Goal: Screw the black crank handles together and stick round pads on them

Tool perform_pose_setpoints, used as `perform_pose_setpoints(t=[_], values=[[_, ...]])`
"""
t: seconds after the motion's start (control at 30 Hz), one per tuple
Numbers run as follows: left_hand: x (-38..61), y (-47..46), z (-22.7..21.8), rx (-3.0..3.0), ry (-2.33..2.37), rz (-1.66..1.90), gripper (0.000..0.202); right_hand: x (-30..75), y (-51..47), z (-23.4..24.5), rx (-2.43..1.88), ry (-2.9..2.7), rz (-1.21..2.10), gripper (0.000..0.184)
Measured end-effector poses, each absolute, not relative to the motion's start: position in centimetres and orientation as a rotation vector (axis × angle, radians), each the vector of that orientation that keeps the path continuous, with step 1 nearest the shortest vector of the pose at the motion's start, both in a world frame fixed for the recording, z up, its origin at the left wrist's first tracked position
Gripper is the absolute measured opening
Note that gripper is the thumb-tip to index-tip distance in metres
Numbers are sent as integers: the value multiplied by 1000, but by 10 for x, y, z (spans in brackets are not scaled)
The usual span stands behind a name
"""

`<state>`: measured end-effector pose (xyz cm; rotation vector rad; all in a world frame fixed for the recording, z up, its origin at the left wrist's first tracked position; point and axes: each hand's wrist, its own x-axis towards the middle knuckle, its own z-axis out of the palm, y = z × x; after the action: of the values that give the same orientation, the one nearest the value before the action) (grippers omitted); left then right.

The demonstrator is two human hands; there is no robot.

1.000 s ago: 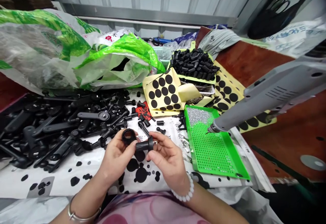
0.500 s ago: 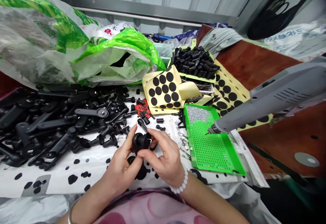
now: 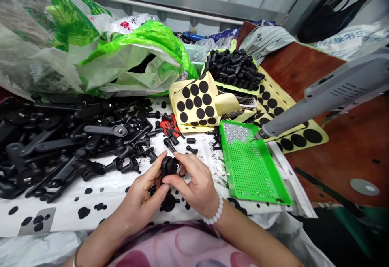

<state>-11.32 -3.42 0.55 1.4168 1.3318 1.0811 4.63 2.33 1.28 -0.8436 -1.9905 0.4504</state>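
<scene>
Between both hands, above the white spotted sheet, is a round black plastic part [image 3: 169, 166] with a small pale metal piece at its right side. My left hand [image 3: 142, 193] grips it from the left, thumb and fingers closed on it. My right hand [image 3: 196, 184], with a white bead bracelet at the wrist, pinches it from the right; the fingers partly hide the part. Just beyond the fingertips lie a black stem-shaped piece [image 3: 169, 144], a short black tube [image 3: 191, 140] and a small ball-ended black piece [image 3: 191, 150].
Black plastic arms and fittings [image 3: 60, 145] are heaped at left. At right stands a green perforated tray [image 3: 243, 169] of small silver pieces, with a grey electric screwdriver [image 3: 322, 92] above it. Behind are round-sticker sheets [image 3: 194, 104], a container of black tubes [image 3: 234, 70] and green-white bags [image 3: 130, 66].
The black part has turned a little in my hands, now showing more of its edge. Both hands still hold it, and the whole view has shifted slightly.
</scene>
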Motion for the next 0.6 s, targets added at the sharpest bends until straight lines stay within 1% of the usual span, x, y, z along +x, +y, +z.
perform_pose_setpoints(t=[0.13,0.27,0.37,0.43,0.53,0.6], values=[[-112,-34,-2,1404,1224,1084,63,43,21,11,-928,-1887,570,41],[-110,-33,-8,1384,1189,1104,61,40,21,8,-964,-1835,609,41],[-109,-29,-5,1243,1109,1146,59,42,21,9,-973,-1837,702,45],[-110,-26,-1,1130,1026,1188,55,47,19,15,-965,-1854,718,47],[-113,-22,4,1024,973,1231,48,65,14,28,-895,-1824,613,43],[-115,-21,6,991,1023,1211,47,86,14,37,-811,-1748,428,42]])
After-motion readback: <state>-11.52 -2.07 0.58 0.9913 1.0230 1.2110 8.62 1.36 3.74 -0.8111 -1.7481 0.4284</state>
